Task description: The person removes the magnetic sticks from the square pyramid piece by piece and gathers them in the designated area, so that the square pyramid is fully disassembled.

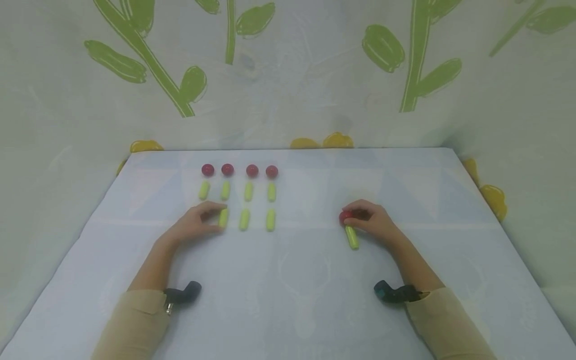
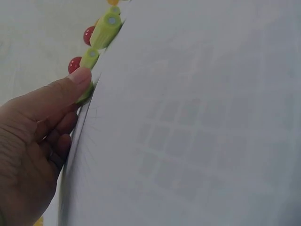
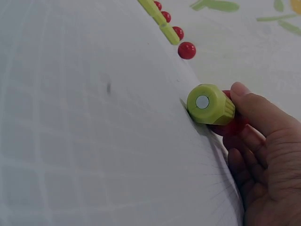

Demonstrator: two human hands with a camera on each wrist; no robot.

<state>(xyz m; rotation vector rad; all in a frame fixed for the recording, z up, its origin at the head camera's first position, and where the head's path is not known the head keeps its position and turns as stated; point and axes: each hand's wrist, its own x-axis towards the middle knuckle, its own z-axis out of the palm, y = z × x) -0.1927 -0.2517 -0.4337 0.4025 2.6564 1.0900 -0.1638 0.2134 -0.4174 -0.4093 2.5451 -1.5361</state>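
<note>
My left hand [image 1: 198, 220] pinches a short yellow-green rod [image 1: 223, 218] lengthwise, forefinger at its far end and thumb at its near end. In the left wrist view, the thumb [image 2: 75, 87] partly covers that rod. To the right, my right hand [image 1: 371, 220] grips a red ball [image 1: 345, 216] between thumb and fingers. Another yellow-green rod [image 1: 352, 237] extends from this ball toward me, its end against the ball. The right wrist view shows a pale round disc [image 3: 202, 101] in the rod's near end; the fingers hide part of the ball.
Several red balls [image 1: 252, 171] form a row near the table's back edge. In front of them lie two rows of yellow-green rods [image 1: 249, 191], the nearer row starting at my left hand. The pale patterned table [image 1: 306, 280] meets a wall with leaf prints behind.
</note>
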